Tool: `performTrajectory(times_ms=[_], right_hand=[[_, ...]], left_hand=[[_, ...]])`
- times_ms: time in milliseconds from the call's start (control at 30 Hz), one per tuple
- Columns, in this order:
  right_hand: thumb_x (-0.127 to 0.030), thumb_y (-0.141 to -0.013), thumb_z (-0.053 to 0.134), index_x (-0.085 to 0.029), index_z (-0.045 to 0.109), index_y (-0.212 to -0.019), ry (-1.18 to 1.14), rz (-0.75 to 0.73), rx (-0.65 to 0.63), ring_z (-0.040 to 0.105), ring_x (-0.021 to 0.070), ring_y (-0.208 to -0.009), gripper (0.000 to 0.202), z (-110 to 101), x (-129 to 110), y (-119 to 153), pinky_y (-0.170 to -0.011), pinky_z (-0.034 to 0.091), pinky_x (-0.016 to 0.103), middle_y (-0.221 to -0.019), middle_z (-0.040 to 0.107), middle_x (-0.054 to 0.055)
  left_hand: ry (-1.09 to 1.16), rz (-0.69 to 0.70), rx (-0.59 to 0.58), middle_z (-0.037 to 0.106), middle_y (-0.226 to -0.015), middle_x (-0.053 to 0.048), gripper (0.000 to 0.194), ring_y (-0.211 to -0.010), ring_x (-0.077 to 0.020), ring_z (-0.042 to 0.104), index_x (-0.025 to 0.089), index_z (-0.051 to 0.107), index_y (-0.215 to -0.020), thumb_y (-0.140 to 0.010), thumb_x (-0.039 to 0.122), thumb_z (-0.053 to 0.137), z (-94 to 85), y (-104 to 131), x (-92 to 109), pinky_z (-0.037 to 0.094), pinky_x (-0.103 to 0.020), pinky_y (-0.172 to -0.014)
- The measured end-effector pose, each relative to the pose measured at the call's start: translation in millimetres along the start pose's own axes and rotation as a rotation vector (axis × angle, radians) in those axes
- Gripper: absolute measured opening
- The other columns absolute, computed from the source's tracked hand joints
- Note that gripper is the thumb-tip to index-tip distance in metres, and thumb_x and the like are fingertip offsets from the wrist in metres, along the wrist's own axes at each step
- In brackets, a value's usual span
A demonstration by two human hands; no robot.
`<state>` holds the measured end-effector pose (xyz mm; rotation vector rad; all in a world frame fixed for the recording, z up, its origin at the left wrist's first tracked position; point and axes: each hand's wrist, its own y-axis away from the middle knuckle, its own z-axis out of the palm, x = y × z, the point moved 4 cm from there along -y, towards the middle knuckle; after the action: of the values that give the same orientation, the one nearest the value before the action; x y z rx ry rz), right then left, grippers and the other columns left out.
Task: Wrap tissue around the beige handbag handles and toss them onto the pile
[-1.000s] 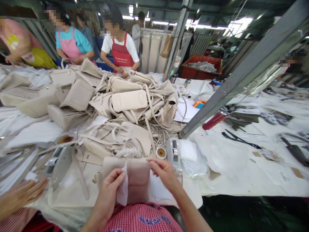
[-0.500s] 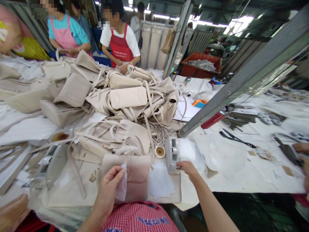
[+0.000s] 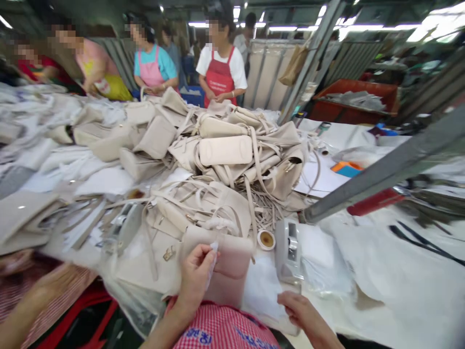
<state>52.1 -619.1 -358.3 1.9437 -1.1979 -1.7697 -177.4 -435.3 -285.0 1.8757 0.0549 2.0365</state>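
Note:
My left hand (image 3: 198, 274) pinches a small, thin white sheet (image 3: 212, 266) in front of a beige handbag (image 3: 234, 249), which lies flap up at the table's near edge. The bag's handle has a pale wrapping round it. To the right, my right hand (image 3: 300, 310) is closed, thumb and fingertips together, just below a grey tape dispenser (image 3: 288, 257). Whether a strip of tape is in those fingers I cannot make out. A stack of thin white sheets (image 3: 263, 283) lies between the bag and the dispenser.
A large heap of beige handbags (image 3: 225, 150) fills the table's middle. A small round dish of brown stuff (image 3: 266, 239) sits by the dispenser. A slanting metal post (image 3: 363, 179) rises at right. Another tape dispenser (image 3: 127, 225) and a co-worker's arm (image 3: 47, 291) are at left.
My right hand has come away from the tape dispenser's front, towards my body. My left hand still holds the white sheet by the bag. The view has swung to the left.

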Motion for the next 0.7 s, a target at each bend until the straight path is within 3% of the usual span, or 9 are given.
performTrajectory(times_ms=[67,133,200,267,533,700], right_hand=[[-0.052,-0.07,0.072,-0.019,0.057,-0.061,-0.269,-0.135,-0.264,0.032,0.0093,-0.051,0.037,27,-58,18,-0.053,0.026,0.025,-0.055,0.039,-0.007],[-0.052,-0.07,0.075,-0.018,0.057,-0.063,-0.348,-0.228,-0.493,0.033,0.0084,-0.052,0.039,53,-118,35,-0.054,0.026,0.025,-0.057,0.044,-0.006],[-0.051,-0.07,0.077,-0.017,0.058,-0.063,-0.283,-0.298,-0.598,0.034,0.008,-0.052,0.039,76,-163,44,-0.053,0.023,0.024,-0.054,0.045,-0.006],[-0.05,-0.069,0.078,-0.017,0.059,-0.06,-0.188,-0.345,-0.593,0.033,0.0076,-0.051,0.039,92,-187,43,-0.052,0.021,0.024,-0.052,0.044,-0.007],[-0.049,-0.069,0.074,-0.019,0.057,-0.053,-0.115,-0.326,-0.554,0.033,0.0086,-0.048,0.038,115,-184,22,-0.05,0.023,0.024,-0.047,0.042,-0.007],[-0.045,-0.066,0.072,-0.02,0.058,-0.05,0.007,-0.327,-0.421,0.034,0.0096,-0.047,0.033,119,-176,16,-0.048,0.026,0.025,-0.046,0.044,-0.005]], left_hand=[[-0.078,0.111,0.008,0.063,-0.063,0.0,0.022,-0.058,-0.0127,0.053,0.017,0.065,-0.07,-0.076,0.037,0.071,0.7,1,-2,0.043,-0.023,-0.057],[-0.158,0.212,0.03,0.061,-0.064,0.001,0.018,-0.06,-0.0135,0.053,0.017,0.066,-0.071,-0.079,0.034,0.068,0.4,3,-3,0.043,-0.024,-0.059],[-0.219,0.302,0.051,0.062,-0.065,0.0,0.016,-0.062,-0.0152,0.055,0.018,0.067,-0.072,-0.081,0.032,0.066,-0.4,7,-2,0.044,-0.025,-0.061],[-0.274,0.381,0.055,0.064,-0.068,-0.002,0.015,-0.065,-0.0172,0.057,0.019,0.069,-0.074,-0.083,0.03,0.064,-1.1,12,2,0.045,-0.027,-0.063],[-0.441,0.562,-0.071,0.067,-0.076,-0.01,0.028,-0.073,-0.0232,0.058,0.022,0.074,-0.086,-0.094,0.026,0.047,-5.8,24,13,0.045,-0.035,-0.071],[-0.38,0.483,-0.13,0.068,-0.078,-0.012,0.028,-0.079,-0.0268,0.059,0.023,0.074,-0.078,-0.093,0.035,0.053,-6.1,23,6,0.046,-0.041,-0.079]])
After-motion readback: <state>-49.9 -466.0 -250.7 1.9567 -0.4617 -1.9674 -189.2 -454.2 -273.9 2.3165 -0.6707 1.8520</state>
